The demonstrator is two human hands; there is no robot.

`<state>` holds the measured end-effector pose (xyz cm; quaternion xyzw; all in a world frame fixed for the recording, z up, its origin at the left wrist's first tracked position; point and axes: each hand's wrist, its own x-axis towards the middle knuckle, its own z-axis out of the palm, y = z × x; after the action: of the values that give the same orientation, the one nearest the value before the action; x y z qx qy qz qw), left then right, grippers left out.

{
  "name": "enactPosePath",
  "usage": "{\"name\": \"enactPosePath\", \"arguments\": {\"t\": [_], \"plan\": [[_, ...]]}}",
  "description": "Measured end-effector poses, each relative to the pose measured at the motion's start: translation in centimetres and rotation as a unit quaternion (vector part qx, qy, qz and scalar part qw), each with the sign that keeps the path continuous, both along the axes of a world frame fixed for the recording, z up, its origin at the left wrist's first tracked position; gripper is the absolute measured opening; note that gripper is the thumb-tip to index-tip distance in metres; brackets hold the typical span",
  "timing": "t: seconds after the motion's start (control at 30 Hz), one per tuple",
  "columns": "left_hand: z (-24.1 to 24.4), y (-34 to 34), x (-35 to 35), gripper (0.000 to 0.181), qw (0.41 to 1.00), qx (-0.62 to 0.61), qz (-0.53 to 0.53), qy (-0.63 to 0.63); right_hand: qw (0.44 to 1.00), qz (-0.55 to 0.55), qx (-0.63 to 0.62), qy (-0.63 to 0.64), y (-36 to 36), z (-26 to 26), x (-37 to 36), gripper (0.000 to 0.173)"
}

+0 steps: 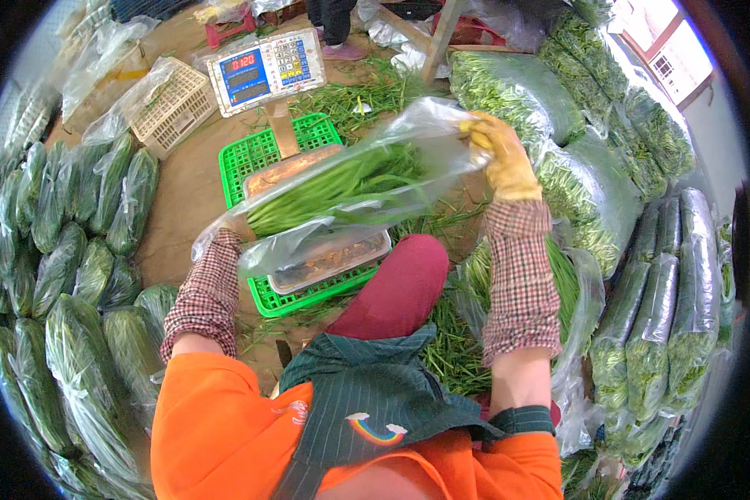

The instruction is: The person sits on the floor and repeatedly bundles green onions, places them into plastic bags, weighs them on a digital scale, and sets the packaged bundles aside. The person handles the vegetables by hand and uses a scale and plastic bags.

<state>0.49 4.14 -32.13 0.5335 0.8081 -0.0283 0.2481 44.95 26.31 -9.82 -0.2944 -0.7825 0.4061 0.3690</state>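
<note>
A clear plastic bag (437, 169) is stretched between my hands, with a bunch of long green leafy stalks (344, 187) lying inside it. My left hand (240, 226), mostly covered by the film, grips the pale stalk ends at the bag's left end. At the other end, my right hand (497, 153), in a yellow glove, pinches the bag's film beyond the leaf tips. Below the bag is a shallow tray (381, 242) on a green plastic basket (272, 306). A digital scale display (244, 74) on a post stands behind it.
Bagged greens (81, 375) are piled at left, and more filled bags (650, 337) are stacked at right. Loose green stalks (456, 356) lie beside my right knee. A cream plastic crate (172, 106) stands back left. A person's legs (336, 25) show at the top.
</note>
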Motion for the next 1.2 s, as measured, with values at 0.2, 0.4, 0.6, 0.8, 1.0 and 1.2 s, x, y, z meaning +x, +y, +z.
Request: {"name": "enactPosePath", "arguments": {"t": [0.2, 0.4, 0.6, 0.8, 1.0, 1.2], "plan": [[8.3, 0.8, 3.2, 0.043, 0.992, -0.034, 0.077, 0.095, 0.971, -0.064, -0.158, 0.166, -0.6, 3.4, -3.2, 0.042], [20.2, 3.1, 18.4, 0.011, 0.918, 0.324, -0.158, 0.163, 0.91, -0.137, -0.167, 0.354, -7.0, -8.6, 2.5, 0.026], [18.5, 14.2, 45.4, 0.011, 0.784, 0.35, -0.51, -0.06, 0.835, -0.231, -0.451, 0.216, -15.4, -23.0, 11.2, 0.018], [-0.7, 22.5, 64.3, 0.037, 0.648, 0.272, -0.608, -0.369, 0.714, -0.366, -0.494, 0.334, -19.6, -27.8, 19.2, 0.031], [-4.6, 36.2, 69.4, 0.023, 0.751, 0.335, -0.533, -0.197, 0.841, -0.54, 0.029, -0.025, -8.7, -21.2, 31.6, 0.026], [-5.8, 41.5, 66.6, 0.033, 0.83, 0.2, -0.457, -0.251, 0.777, -0.511, -0.014, -0.366, 3.5, -25.7, 40.0, 0.062]]}}
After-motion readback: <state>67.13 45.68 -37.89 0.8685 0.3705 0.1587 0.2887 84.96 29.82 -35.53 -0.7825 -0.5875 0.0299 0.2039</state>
